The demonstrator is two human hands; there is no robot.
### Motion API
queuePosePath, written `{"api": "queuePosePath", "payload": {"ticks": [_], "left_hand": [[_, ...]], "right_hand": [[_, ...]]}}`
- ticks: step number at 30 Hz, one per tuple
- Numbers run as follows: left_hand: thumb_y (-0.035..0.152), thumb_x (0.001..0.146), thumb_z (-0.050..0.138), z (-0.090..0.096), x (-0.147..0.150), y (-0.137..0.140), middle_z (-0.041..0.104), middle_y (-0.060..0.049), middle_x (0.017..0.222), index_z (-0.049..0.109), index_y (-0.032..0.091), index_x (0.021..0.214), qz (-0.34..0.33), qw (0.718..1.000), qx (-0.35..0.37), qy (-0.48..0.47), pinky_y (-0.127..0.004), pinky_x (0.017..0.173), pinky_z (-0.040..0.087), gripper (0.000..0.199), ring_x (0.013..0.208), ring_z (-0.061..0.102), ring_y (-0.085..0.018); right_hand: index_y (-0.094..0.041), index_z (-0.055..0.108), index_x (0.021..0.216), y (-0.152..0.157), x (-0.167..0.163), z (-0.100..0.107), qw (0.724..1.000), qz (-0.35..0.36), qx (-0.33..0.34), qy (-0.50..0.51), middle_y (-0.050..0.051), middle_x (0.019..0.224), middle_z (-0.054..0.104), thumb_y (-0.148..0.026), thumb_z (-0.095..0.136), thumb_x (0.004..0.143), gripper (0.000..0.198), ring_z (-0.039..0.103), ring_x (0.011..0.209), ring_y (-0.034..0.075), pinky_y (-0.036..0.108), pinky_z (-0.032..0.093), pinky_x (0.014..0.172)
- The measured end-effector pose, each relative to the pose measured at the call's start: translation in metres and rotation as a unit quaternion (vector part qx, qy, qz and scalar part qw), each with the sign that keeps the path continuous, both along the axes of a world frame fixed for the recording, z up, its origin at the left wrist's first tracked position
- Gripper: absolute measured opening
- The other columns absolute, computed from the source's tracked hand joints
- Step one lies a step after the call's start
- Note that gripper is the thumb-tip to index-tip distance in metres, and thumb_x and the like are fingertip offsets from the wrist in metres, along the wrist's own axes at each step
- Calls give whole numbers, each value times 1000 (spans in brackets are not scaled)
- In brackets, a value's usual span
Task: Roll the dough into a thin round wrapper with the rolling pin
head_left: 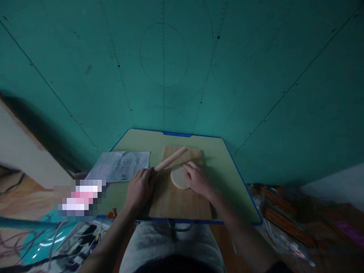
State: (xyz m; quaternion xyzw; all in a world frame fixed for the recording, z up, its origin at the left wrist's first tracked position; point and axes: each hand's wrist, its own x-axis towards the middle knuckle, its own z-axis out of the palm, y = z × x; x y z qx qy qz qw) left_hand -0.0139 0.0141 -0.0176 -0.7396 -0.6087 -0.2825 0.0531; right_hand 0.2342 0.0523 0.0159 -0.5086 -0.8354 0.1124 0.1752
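A wooden cutting board (179,204) lies on the small table in front of me. On it is a thin, pale round of dough (178,178). My right hand (197,179) covers its right side, with curled fingers closed at the edge of the dough; what the fingertips do beneath is hidden. My left hand (141,187), left of the board, is closed around the near end of a light wooden rolling pin (172,158). The pin slants up and to the right across the board's upper part, just beyond the dough.
The pale tabletop (233,182) has a blue rim and stands by a green wall (176,76). Printed paper (125,167) lies at its left. A small brown object (112,213) sits at the front left edge. Cables and clutter (71,242) fill the lower left.
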Motion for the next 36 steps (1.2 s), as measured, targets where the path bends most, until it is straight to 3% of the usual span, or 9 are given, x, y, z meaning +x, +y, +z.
{"api": "queuePosePath", "payload": {"ticks": [11,14,18,22,25,29,33,36], "left_hand": [[35,102,39,-1,-2,1,71,-11,95,66,16,111,-16,1000,18,3,-37,76,52,35,87,66,-27],[34,101,38,-1,-3,1,71,-11,95,66,16,110,-21,1000,19,-2,-37,75,52,34,87,66,-26],[31,100,40,2,-2,-3,72,-10,98,66,16,110,-38,999,6,-6,-36,77,52,32,89,66,-26],[28,99,43,14,9,-7,72,-10,101,66,17,115,-85,996,-1,12,-37,80,51,30,92,64,-25],[31,99,48,27,23,-2,74,-9,102,68,21,115,-115,992,-10,44,-38,78,49,28,93,63,-26],[29,96,53,37,35,16,75,-7,108,69,25,113,-129,988,-32,82,-39,81,47,24,99,64,-27],[32,95,55,32,35,33,73,-9,117,66,24,118,-117,988,-40,94,-41,88,48,27,105,65,-28],[34,95,55,24,33,30,71,-10,121,64,22,119,-135,985,-26,102,-44,95,47,28,108,65,-28]], "right_hand": [[-18,68,92,1,-22,-5,999,-1,47,-4,7,100,65,-17,51,94,17,60,99,20,32,46,90],[-17,69,103,3,-7,-8,995,2,64,81,8,105,65,-14,51,91,22,62,101,20,31,49,91],[-19,67,112,3,24,-2,964,-49,162,203,10,109,64,-14,47,89,30,61,109,22,36,50,98],[-21,66,113,1,38,8,945,-81,224,224,11,112,64,-20,46,92,29,60,112,24,42,49,102],[-20,66,118,2,33,7,954,-75,221,186,13,122,64,-24,47,95,30,58,120,25,44,47,106],[-19,69,116,6,23,-10,977,-89,168,93,14,129,65,-26,46,99,30,59,121,27,44,47,104],[-18,71,113,0,19,-23,984,-94,144,51,11,115,73,-23,45,100,29,63,108,25,39,49,97],[-16,69,119,-14,20,-22,983,-92,152,55,12,115,73,-23,48,99,30,64,104,26,39,50,94]]}}
